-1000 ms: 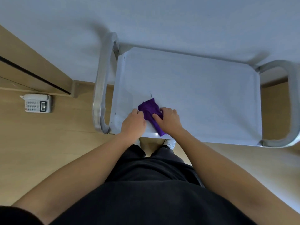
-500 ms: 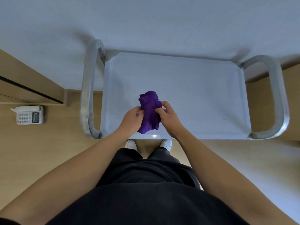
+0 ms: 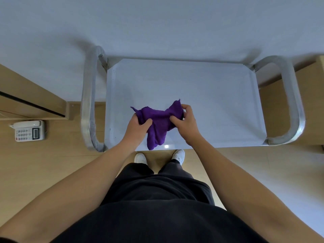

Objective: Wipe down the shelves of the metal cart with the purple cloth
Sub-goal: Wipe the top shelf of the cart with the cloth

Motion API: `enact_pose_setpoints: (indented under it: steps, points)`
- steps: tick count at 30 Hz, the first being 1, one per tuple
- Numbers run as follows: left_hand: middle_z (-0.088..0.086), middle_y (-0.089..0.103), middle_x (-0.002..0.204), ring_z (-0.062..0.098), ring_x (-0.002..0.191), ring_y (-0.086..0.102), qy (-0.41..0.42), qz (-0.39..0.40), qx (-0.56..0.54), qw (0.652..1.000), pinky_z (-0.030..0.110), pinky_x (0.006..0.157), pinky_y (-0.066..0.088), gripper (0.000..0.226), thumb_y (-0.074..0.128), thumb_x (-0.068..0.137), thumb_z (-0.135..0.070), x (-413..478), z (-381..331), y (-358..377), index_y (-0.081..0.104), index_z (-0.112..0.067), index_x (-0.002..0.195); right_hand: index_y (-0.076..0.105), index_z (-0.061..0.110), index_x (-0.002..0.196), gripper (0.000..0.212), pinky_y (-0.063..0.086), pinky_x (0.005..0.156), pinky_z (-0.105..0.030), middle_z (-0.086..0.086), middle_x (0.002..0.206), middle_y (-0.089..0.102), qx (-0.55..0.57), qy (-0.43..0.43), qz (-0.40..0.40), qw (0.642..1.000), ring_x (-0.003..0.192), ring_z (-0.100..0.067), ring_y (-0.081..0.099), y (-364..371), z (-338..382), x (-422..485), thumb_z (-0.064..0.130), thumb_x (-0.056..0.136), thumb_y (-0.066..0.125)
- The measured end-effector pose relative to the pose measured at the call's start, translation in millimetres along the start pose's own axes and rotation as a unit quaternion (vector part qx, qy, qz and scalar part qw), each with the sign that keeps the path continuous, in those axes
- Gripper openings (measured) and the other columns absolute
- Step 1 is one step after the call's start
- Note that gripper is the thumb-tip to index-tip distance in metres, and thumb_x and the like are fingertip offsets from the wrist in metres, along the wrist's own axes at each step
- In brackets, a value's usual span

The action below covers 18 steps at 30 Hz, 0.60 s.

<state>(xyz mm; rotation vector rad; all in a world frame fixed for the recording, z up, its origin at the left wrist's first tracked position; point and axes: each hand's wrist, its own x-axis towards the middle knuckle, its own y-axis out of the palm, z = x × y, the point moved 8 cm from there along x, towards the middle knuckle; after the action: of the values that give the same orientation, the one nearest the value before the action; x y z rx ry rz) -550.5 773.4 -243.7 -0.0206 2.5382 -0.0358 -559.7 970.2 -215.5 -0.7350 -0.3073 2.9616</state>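
Above the metal cart's point(image 3: 184, 88) top shelf, near its front edge, the left hand point(image 3: 136, 128) and right hand point(image 3: 186, 124) each grip the purple cloth point(image 3: 158, 122) (bunched, one end drooping). The cart stands against a pale wall point(image 3: 157, 23) on wood flooring point(image 3: 43, 163), a telephone point(image 3: 29, 131) lying left of it.

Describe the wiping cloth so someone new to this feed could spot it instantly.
Find the metal cart against the pale wall, a looped handle at each end. Over the near half of its top shelf, the left hand and right hand grip the purple cloth between them. It is the only purple, crumpled thing amid flat grey metal.
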Motion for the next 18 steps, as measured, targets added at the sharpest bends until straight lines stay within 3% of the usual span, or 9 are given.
enact_pose_setpoints:
  steps: [4,7,9,13,15,18]
  points:
    - [0.005,0.067,0.098,0.015,0.087,0.071,0.011,-0.022,-0.033,0.999,0.028,0.068,0.059,0.029,0.074,0.083,-0.029,0.5,-3.4,-4.9,0.055,-0.017,0.102,0.041,0.028,0.127,0.046,0.052,0.072,-0.011,0.016,0.113,0.057,-0.001,-0.033,-0.017,0.999,0.094,0.012,0.058,-3.1,1.4,-1.2,0.015,0.088,0.062]
    - [0.001,0.067,0.094,0.01,0.084,0.07,0.017,-0.042,-0.044,0.998,0.02,0.063,0.056,0.032,0.073,0.082,-0.039,-0.1,-5.2,-7.3,0.055,-0.019,0.099,0.042,0.027,0.128,0.045,0.047,0.071,-0.006,0.019,0.114,0.055,-0.006,-0.042,-0.029,0.999,0.095,0.016,0.054,-4.9,1.3,-0.3,0.014,0.089,0.06]
    - [0.0,0.066,0.098,0.011,0.09,0.068,0.023,-0.046,-0.022,0.998,0.022,0.071,0.057,0.036,0.07,0.084,-0.042,0.3,-4.5,-7.3,0.054,-0.017,0.105,0.043,0.026,0.127,0.043,0.047,0.07,-0.005,0.017,0.112,0.056,-0.024,-0.051,-0.029,0.998,0.092,0.013,0.056,-4.6,1.3,0.6,0.012,0.089,0.058]
    - [0.005,0.062,0.109,0.017,0.099,0.065,0.029,0.003,0.02,0.999,0.033,0.085,0.057,0.035,0.066,0.09,-0.027,3.1,-0.8,2.0,0.048,-0.017,0.117,0.042,0.021,0.129,0.047,0.051,0.067,-0.012,0.006,0.109,0.06,-0.116,-0.038,0.0,0.992,0.092,0.0,0.063,3.0,-3.3,2.0,0.009,0.086,0.057]
    - [0.008,0.061,0.113,0.022,0.103,0.063,0.006,0.021,0.041,0.999,0.042,0.091,0.055,0.029,0.061,0.093,-0.026,3.7,6.2,5.4,0.046,-0.016,0.117,0.035,0.018,0.138,0.06,0.052,0.085,-0.026,-0.006,0.122,0.055,-0.22,-0.024,0.023,0.975,0.108,-0.018,0.059,10.8,-7.7,3.3,0.013,0.084,0.06]
    - [0.005,0.061,0.109,0.021,0.103,0.061,-0.018,0.018,0.088,0.996,0.044,0.094,0.053,0.02,0.054,0.097,-0.027,3.4,15.4,4.5,0.047,-0.017,0.113,0.026,0.022,0.148,0.074,0.037,0.107,-0.043,-0.013,0.14,0.041,-0.366,-0.04,0.03,0.929,0.128,-0.033,0.038,23.3,-10.2,1.3,0.025,0.084,0.061]
